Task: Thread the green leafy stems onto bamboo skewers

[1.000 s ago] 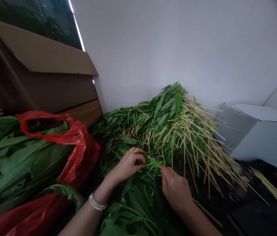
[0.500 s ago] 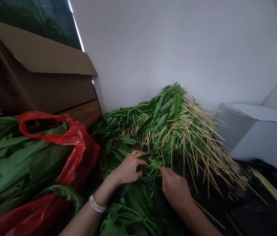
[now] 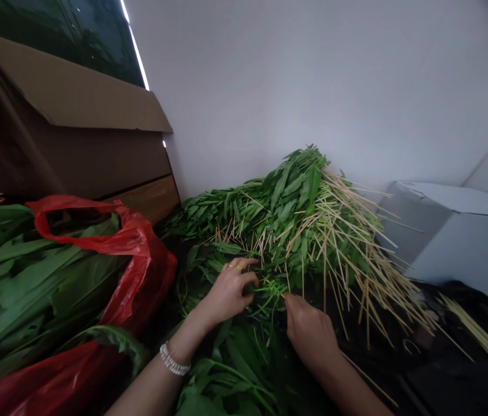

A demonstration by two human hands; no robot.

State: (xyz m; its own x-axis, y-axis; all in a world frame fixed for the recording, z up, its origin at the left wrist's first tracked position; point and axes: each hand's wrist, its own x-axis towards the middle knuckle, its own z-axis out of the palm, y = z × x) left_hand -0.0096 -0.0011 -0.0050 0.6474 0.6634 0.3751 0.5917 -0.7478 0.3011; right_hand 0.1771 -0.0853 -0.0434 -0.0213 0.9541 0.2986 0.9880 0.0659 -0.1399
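My left hand (image 3: 230, 292), with rings and a beaded bracelet, has its thumb and index finger drawn together at the ends of green stems (image 3: 272, 289); its other fingers reach forward. Facing it, my right hand (image 3: 310, 332) is closed on a thin wooden stick (image 3: 371, 380), which runs out below the hand to the lower right. The stick's tip points at the stems between the hands. Loose long green leaves (image 3: 230, 370) lie below the hands. Beyond them is a heap of leaves (image 3: 289, 190) with many skewer-like sticks (image 3: 369, 271) jutting out to the right.
On the left, a red plastic bag (image 3: 140, 266) holds large leaves (image 3: 40, 289). Behind it stands an open cardboard box (image 3: 88, 159). A white box (image 3: 464, 237) is at the right, with more sticks (image 3: 473, 329) near dark plastic. A pale wall (image 3: 313, 75) rises behind the heap.
My left hand has tilted slightly, its thumb and index finger closer together and its outer fingers a little higher. My right hand has barely moved, still holding the stick.
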